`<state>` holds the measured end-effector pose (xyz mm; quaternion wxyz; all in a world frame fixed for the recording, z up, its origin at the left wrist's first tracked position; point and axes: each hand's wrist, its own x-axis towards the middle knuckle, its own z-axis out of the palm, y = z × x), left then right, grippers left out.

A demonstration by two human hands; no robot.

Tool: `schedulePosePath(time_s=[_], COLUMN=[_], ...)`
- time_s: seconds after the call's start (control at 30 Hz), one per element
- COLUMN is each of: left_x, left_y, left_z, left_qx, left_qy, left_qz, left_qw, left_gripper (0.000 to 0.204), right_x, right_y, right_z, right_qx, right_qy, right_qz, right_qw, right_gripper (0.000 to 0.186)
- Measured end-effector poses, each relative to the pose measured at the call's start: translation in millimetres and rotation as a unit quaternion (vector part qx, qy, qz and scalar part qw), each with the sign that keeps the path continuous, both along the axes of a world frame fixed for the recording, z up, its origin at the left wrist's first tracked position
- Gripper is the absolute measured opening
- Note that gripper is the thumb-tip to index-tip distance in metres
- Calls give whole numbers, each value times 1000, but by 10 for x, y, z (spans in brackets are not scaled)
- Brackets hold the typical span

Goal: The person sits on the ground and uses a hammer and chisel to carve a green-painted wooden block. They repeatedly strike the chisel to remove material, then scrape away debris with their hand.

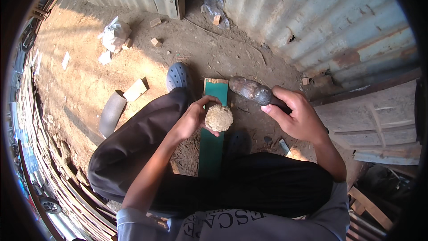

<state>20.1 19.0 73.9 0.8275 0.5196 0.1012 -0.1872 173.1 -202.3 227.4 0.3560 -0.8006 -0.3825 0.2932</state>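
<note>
My left hand [191, 119] is closed around an upright piece with a round, tan, rough-fibred top [219, 118]; its lower part is hidden, so I cannot tell its kind. Beneath it lies a long green board [211, 151] with a bare wood edge at its far end, running between my legs. To the right, my right hand [296, 114] grips a dark, worn, club-shaped mallet [249, 90] by its narrow end. The mallet's thick head points left, toward the board's far end, apart from the tan top.
Corrugated metal sheets [321, 22] stand at the far right. A white plastic bag [115, 33], wood offcuts [155, 42] and a curved grey piece [112, 114] lie on the dirt floor. My shoe [179, 76] is left of the board. Long strips [58, 165] are stacked at the left.
</note>
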Motion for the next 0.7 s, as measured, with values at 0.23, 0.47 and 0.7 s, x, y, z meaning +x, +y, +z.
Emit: schedulePosePath(time_s=[0.23, 0.47, 0.7], left_x=[14, 300, 954], left_y=[-292, -283, 68], left_z=[114, 301, 286], left_qx=[216, 666, 343], left_qy=[-124, -212, -150], left_qz=[-21, -42, 230], left_qw=[968, 714, 898], left_gripper=[37, 44, 14], right_x=[14, 12, 35], right_y=[3, -32, -13], right_z=[-91, -46, -19], right_qx=[45, 45, 78], right_qy=[-32, -21, -5], right_qz=[0, -24, -66], right_qw=[998, 998, 995], right_gripper=[28, 28, 26])
